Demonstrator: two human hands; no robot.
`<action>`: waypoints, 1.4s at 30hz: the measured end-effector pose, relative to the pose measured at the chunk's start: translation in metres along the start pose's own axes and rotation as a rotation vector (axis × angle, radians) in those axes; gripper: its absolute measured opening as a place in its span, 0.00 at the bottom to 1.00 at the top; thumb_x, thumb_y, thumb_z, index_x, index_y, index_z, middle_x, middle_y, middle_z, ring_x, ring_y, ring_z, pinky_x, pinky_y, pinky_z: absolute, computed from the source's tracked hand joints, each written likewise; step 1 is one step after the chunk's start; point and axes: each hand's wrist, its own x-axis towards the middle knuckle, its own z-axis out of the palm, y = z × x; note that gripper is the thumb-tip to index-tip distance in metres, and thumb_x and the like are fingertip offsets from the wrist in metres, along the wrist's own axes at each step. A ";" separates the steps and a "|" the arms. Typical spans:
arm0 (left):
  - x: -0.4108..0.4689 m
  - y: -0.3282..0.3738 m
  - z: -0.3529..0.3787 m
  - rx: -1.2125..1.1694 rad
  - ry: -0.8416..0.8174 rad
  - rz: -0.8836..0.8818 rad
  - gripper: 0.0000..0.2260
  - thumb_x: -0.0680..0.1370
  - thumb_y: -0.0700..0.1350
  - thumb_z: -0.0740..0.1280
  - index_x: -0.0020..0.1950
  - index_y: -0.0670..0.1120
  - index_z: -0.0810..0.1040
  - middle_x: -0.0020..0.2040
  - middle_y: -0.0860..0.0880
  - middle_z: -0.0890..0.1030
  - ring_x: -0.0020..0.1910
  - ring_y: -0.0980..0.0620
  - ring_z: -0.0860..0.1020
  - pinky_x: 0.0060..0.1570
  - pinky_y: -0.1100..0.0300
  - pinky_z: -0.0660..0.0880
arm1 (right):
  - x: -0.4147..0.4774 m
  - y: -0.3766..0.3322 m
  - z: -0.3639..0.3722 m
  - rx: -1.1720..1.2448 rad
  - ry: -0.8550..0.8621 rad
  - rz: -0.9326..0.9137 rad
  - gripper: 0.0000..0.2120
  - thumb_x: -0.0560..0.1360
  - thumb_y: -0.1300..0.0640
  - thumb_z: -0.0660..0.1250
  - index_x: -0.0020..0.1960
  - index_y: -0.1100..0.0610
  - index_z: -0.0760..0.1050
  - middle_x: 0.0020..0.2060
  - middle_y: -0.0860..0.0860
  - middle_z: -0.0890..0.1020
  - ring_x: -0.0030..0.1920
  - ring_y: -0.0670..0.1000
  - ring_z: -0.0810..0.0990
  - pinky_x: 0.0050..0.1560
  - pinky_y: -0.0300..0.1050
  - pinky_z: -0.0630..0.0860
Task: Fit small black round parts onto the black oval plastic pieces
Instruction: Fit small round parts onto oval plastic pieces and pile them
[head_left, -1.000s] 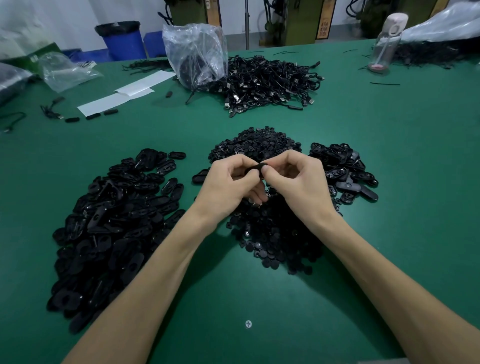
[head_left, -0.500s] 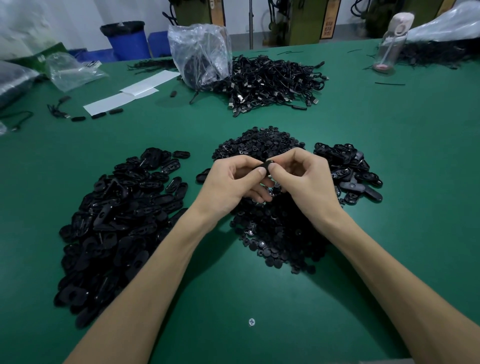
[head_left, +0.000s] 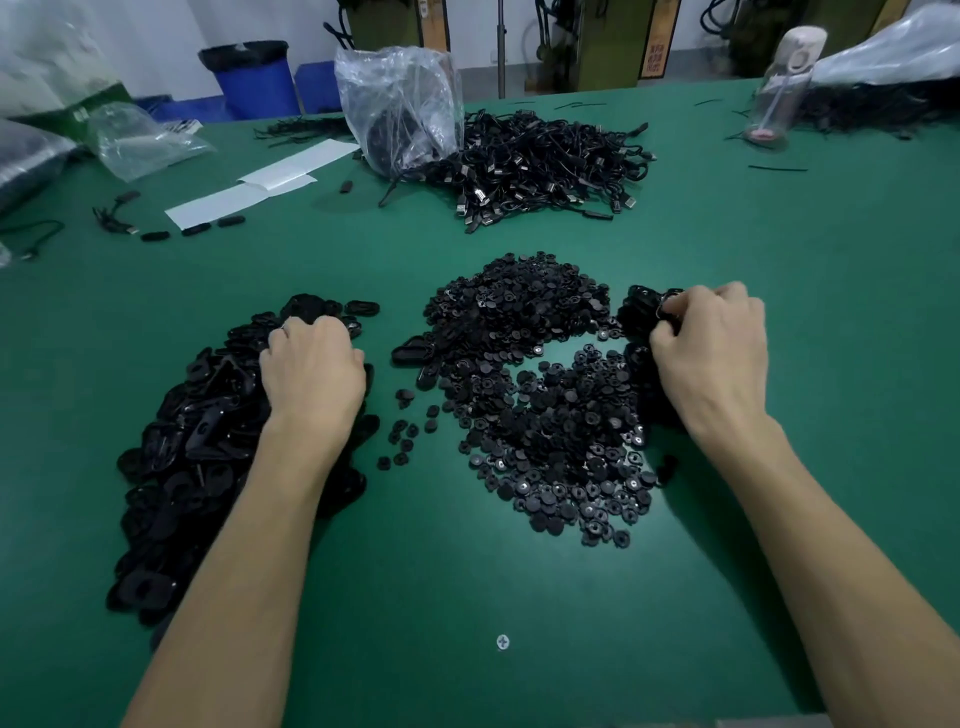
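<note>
Left hand (head_left: 311, 374) is lying palm-down on the oval pieces pile (head_left: 208, 441), fingers curling in; can't tell its grip. Right hand (head_left: 711, 353) is pinching an oval piece (head_left: 666, 305) at the small heap (head_left: 635, 312). Round parts (head_left: 545, 405) are lying between the hands.

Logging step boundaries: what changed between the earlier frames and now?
The hands parted from over the round parts pile. The left hand moved left onto the oval pieces pile, the right hand right onto the small right-hand pile, fingers curled; whether either holds a piece is hidden. The piles stayed put.
</note>
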 end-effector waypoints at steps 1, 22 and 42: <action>0.001 0.000 0.001 0.001 0.002 0.009 0.10 0.83 0.44 0.68 0.51 0.37 0.81 0.59 0.33 0.79 0.61 0.32 0.75 0.62 0.40 0.72 | -0.001 0.000 0.001 -0.010 -0.002 -0.004 0.14 0.80 0.61 0.63 0.62 0.64 0.79 0.57 0.63 0.75 0.61 0.64 0.70 0.64 0.58 0.69; -0.037 0.070 0.008 -1.385 -0.549 0.142 0.09 0.81 0.42 0.72 0.59 0.39 0.81 0.39 0.49 0.81 0.35 0.55 0.78 0.35 0.64 0.73 | -0.036 -0.038 0.030 0.187 -0.262 -0.491 0.06 0.79 0.51 0.72 0.52 0.53 0.81 0.49 0.50 0.74 0.55 0.54 0.70 0.57 0.49 0.64; -0.041 0.075 0.017 -1.051 -0.327 0.408 0.06 0.86 0.40 0.63 0.50 0.47 0.75 0.36 0.49 0.79 0.23 0.57 0.69 0.26 0.66 0.67 | -0.039 -0.046 0.019 0.769 -0.273 -0.222 0.02 0.78 0.57 0.72 0.47 0.54 0.81 0.38 0.45 0.83 0.38 0.40 0.78 0.41 0.33 0.72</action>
